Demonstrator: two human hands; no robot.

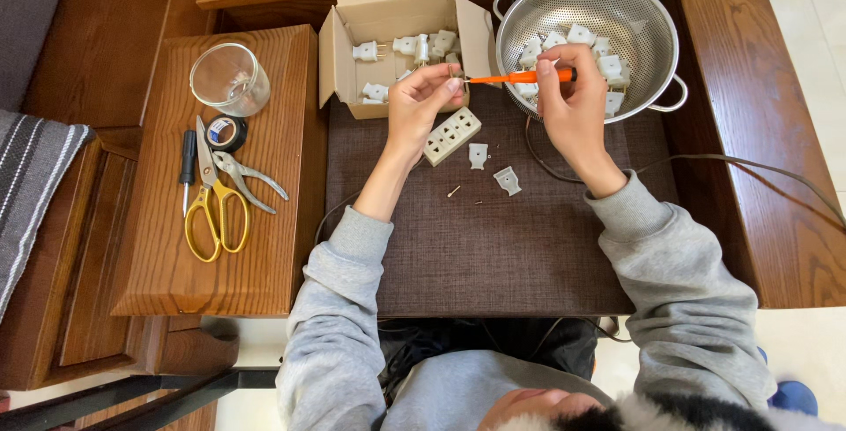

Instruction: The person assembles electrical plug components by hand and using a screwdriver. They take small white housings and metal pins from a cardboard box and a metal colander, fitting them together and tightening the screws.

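Note:
My right hand (573, 109) grips a small orange-handled screwdriver (524, 78), its tip pointing left toward my left hand (423, 100). My left fingers pinch a small part at the screwdriver's tip; the part is too small to make out. Just below my left hand lies a white multi-socket outlet block (452, 136) on the brown mat (493, 237). Two white plug pieces (478, 155) (508, 181) and a tiny screw (453, 190) lie on the mat between my forearms.
An open cardboard box (397, 8) and a metal colander (643, 8) both hold several white plugs. On the wooden side table (264, 246) lie a glass cup (229, 78), black tape roll (227, 132), yellow scissors (211, 211), pliers (251, 180) and a black screwdriver (188, 162). A cable (749, 171) runs right.

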